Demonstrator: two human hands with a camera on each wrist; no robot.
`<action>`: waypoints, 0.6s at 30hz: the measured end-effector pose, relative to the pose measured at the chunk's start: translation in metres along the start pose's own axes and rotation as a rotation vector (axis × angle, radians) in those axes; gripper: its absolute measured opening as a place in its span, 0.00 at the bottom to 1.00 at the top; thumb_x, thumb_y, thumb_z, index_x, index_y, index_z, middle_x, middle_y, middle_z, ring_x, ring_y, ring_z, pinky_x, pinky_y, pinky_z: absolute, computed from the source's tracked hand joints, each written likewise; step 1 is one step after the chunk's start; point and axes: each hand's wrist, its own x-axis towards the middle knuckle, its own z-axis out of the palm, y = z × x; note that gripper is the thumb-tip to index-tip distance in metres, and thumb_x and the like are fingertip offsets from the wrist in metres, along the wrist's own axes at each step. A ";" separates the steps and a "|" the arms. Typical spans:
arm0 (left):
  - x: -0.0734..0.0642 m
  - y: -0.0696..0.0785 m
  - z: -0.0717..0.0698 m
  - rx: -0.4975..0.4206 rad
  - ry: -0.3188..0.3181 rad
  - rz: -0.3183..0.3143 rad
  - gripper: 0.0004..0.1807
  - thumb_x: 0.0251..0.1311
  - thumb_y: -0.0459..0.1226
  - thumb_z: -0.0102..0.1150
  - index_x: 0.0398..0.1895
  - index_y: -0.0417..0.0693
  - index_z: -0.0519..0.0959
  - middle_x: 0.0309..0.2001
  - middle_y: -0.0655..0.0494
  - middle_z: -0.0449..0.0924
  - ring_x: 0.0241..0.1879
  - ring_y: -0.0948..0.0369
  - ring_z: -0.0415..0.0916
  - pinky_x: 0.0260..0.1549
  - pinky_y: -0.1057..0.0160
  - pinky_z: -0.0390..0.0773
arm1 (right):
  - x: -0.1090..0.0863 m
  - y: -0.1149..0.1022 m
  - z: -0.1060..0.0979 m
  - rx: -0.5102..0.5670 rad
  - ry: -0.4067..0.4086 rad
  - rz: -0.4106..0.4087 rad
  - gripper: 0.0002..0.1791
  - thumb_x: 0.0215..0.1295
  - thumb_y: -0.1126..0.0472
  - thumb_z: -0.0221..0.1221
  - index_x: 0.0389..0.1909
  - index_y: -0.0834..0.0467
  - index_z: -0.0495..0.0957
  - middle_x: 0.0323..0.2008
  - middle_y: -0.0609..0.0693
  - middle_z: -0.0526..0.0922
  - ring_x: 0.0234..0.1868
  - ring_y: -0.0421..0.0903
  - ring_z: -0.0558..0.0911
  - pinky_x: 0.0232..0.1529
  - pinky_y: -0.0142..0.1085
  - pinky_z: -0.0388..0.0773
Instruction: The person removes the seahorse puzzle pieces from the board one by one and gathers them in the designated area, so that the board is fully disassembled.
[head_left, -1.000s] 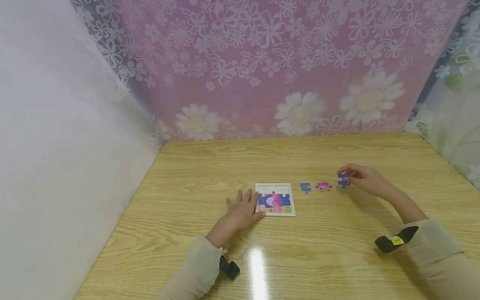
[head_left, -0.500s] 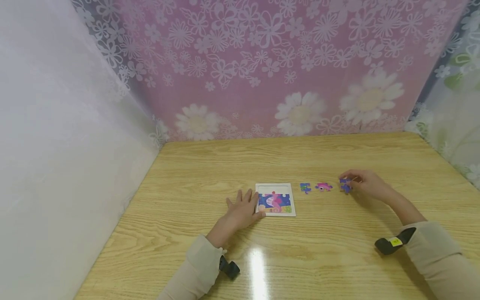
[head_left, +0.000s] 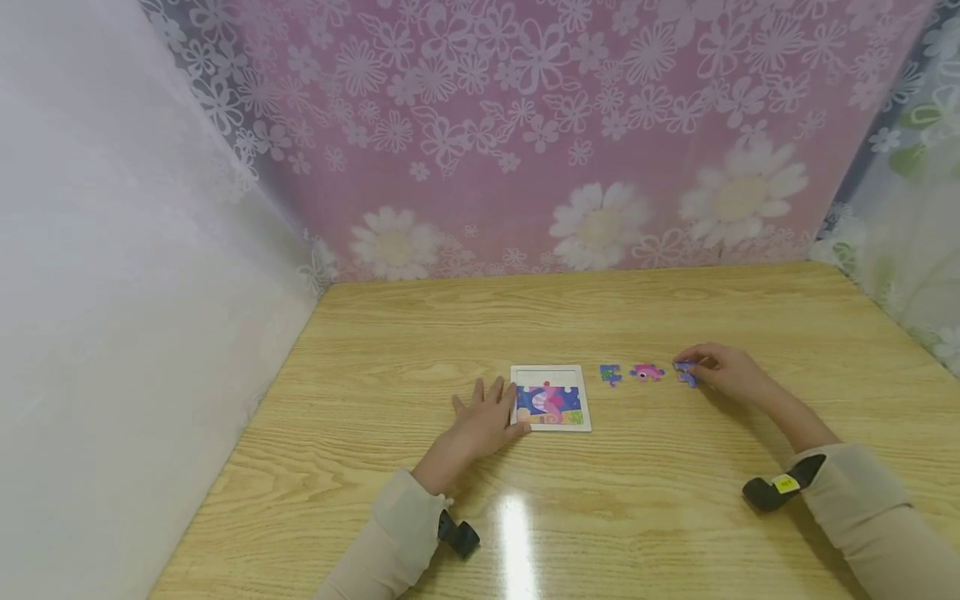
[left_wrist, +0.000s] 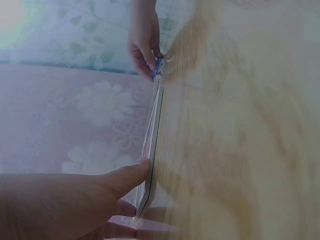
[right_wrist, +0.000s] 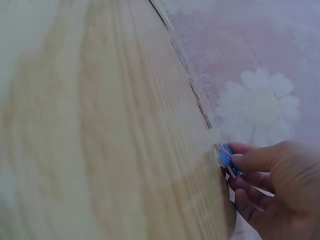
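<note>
Well short of the wood-grain tabletop's far edge (head_left: 570, 278), my right hand (head_left: 726, 372) pinches a blue jigsaw piece (head_left: 683, 372). My spread left hand (head_left: 483, 425) touches a square white frame (head_left: 555, 429); a blue-green piece (head_left: 609, 372) and pink piece (head_left: 648, 372) lie between.

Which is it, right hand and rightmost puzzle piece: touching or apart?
Touching. In the right wrist view, the right hand pinches the rightmost puzzle piece, its thumb against the face.

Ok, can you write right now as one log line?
left hand: touches frame | right hand: pinches blue piece | pink piece, blue-green piece: on table
</note>
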 end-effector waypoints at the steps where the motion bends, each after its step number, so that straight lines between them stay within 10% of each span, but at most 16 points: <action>1: 0.000 0.000 0.000 0.000 0.000 0.001 0.40 0.63 0.58 0.42 0.72 0.47 0.50 0.71 0.45 0.44 0.67 0.41 0.37 0.53 0.31 0.45 | 0.000 0.000 0.001 -0.005 0.007 0.000 0.11 0.66 0.68 0.52 0.47 0.67 0.76 0.46 0.67 0.75 0.40 0.60 0.76 0.33 0.43 0.74; 18: 0.000 0.000 0.000 -0.001 0.003 0.009 0.39 0.64 0.57 0.42 0.72 0.47 0.49 0.70 0.45 0.44 0.67 0.41 0.37 0.53 0.30 0.44 | -0.001 0.004 0.011 -0.099 0.090 -0.026 0.10 0.62 0.71 0.56 0.44 0.67 0.78 0.39 0.62 0.73 0.35 0.55 0.74 0.32 0.46 0.71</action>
